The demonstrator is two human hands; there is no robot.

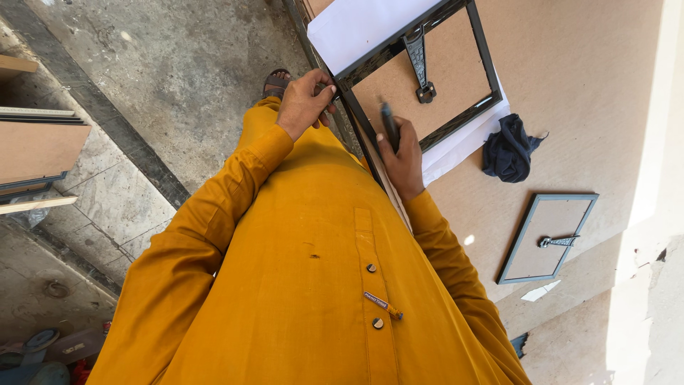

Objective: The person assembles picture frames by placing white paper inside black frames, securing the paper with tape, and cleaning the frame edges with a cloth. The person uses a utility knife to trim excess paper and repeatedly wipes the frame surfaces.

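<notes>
A black picture frame (484, 53) lies face down on white paper (356, 28), its brown backing board (449, 68) up with a black stand strut (419, 60) on it. My left hand (303, 103) grips the frame's near corner at the table edge. My right hand (402, 153) rests on the frame's lower edge and holds a dark, slim tool (389, 125) whose tip is against the backing board.
A brown worktable (591, 85) carries a crumpled dark blue cloth (509, 148) and a smaller grey frame (548, 237) lying face down. Concrete floor (178, 64) is to the left, with stacked boards (35, 150) at the far left. My sandalled foot (276, 80) shows below.
</notes>
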